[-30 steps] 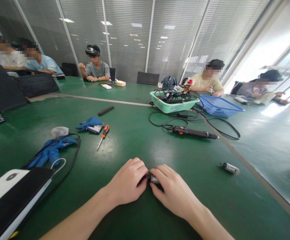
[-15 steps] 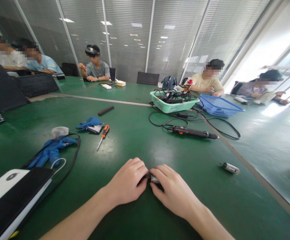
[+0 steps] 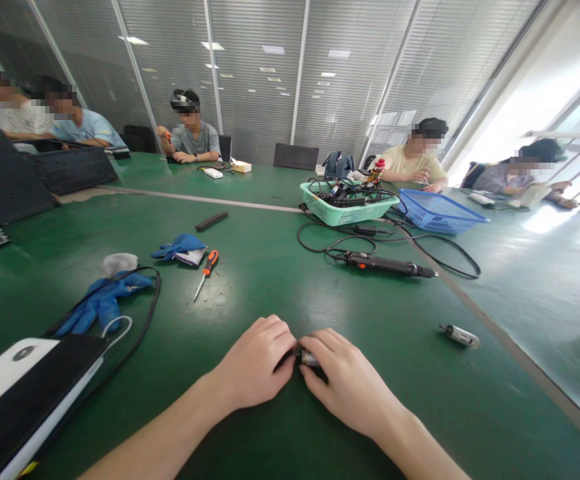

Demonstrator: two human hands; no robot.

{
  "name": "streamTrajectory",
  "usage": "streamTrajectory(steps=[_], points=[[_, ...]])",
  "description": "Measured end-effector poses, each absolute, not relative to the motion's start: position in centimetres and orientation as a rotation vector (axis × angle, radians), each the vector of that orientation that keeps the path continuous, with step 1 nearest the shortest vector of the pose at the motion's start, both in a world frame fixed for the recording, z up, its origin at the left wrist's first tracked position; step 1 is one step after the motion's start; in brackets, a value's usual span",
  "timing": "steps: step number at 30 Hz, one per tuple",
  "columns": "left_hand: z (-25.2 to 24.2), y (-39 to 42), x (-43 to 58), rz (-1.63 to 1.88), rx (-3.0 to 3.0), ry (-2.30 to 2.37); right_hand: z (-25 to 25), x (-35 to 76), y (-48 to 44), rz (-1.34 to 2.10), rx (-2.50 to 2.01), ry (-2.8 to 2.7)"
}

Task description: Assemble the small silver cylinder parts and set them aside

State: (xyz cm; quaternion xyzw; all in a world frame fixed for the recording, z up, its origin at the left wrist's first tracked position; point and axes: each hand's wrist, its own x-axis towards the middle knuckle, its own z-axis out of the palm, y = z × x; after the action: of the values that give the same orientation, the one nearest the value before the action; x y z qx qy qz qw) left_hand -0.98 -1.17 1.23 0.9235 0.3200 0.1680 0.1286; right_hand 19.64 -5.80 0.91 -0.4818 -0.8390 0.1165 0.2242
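Note:
In front of me, just above the green table (image 3: 270,440), my two hands meet over a small motor (image 3: 309,359), a silver cylinder with a dark end. My right hand (image 3: 343,373) is closed around the silver body. Fingers of my left hand (image 3: 257,363) pinch the dark end, and most of that part is hidden under them. A second silver motor (image 3: 463,337) with a dark, thin tip lies on the table to the right. An orange-handled screwdriver (image 3: 210,263) rests ahead and to the left.
A black electric screwdriver (image 3: 390,265) with a looped cable lies ahead. Behind it stand a green basket (image 3: 340,215) of cables and tools and a blue basket (image 3: 440,217). Blue gloves (image 3: 103,303) and a white-and-black device (image 3: 35,373) are at left. Several people sit around the table.

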Motion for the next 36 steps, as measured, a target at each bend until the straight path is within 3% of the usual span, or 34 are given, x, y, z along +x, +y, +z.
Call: streamTrajectory(steps=[36], points=[[1.16,-1.17,-1.0,0.504,2.695,0.928,1.14,19.64,-5.89,0.313,-1.327,-2.32]])
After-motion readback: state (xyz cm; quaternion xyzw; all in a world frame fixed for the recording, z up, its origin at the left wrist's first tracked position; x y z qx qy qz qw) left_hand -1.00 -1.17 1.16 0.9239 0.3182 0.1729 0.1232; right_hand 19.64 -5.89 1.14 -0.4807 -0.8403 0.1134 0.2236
